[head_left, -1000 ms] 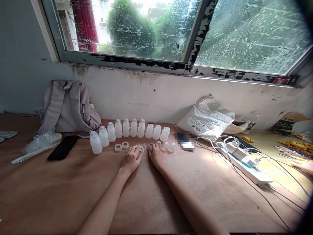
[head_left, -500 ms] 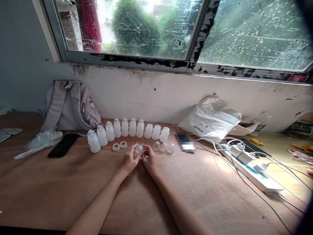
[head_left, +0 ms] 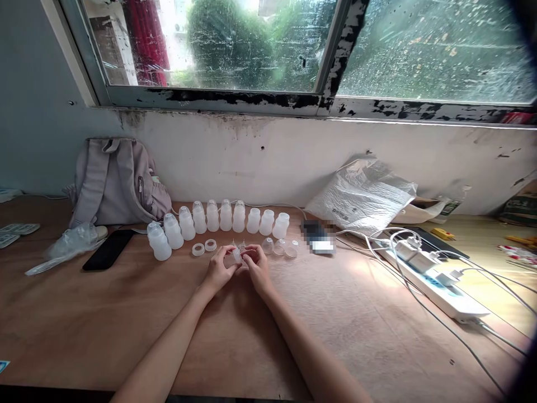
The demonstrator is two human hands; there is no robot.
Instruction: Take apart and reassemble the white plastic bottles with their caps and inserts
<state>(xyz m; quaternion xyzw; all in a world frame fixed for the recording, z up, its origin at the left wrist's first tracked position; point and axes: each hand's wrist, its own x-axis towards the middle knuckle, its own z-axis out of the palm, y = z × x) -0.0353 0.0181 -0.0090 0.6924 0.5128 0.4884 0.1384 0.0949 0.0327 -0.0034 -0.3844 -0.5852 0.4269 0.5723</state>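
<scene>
My left hand (head_left: 221, 270) and my right hand (head_left: 257, 270) meet over the table, with fingers closed around a small translucent ribbed bottle collar (head_left: 236, 256). The fingers partly hide it. Small pointed clear pieces, seemingly bottle nipples (head_left: 242, 245), show just behind it. To the left lie two white collar rings (head_left: 198, 249). Clear domed caps (head_left: 279, 247) lie right of my right hand. Behind, a curved row of small frosted baby bottles (head_left: 186, 224) stands upright; several on the left wear clear caps, while three open-necked bottles (head_left: 266, 222) stand at the right end.
A grey backpack (head_left: 115, 182), a clear plastic bag (head_left: 75, 243) and a black phone (head_left: 109, 250) are on the left. Toward the right lie a silver padded bag (head_left: 363, 193), a blurred-out dark item (head_left: 319, 236) and a white power strip (head_left: 436, 285) with trailing cables.
The collar has been tilted in my fingers, so its ribbed side now shows instead of its round face. My right hand's fingers have shifted over it. The view has moved slightly.
</scene>
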